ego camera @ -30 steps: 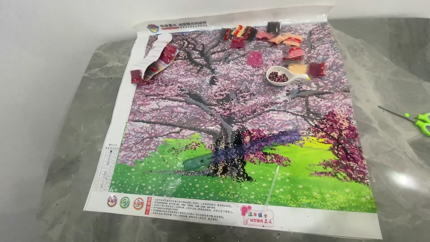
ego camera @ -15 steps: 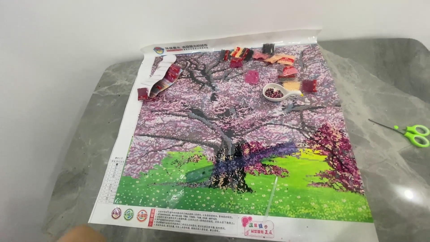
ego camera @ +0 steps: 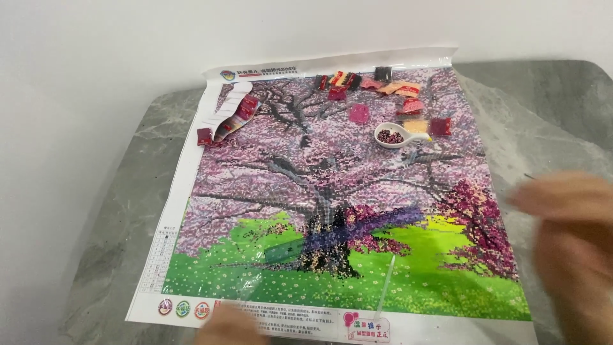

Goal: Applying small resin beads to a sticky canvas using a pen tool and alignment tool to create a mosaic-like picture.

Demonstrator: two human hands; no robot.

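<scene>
— Hands first, nearest the camera: what do they show?
— Left hand (ego camera: 231,327) is a blur at the bottom edge, over the white lower border of the diamond-painting canvas (ego camera: 332,191); whether it's open or closed, I can't tell. Right hand (ego camera: 571,249) is blurred too, fingers spread loosely, gripping nothing, just right of the canvas over the grey marble table (ego camera: 115,211)
— And beyond them?
— Far past both hands, a white spoon-shaped tray (ego camera: 397,136) of dark beads rests on the pink blossoms, with small red and orange bead packets (ego camera: 408,105) just behind it near the top edge
</scene>
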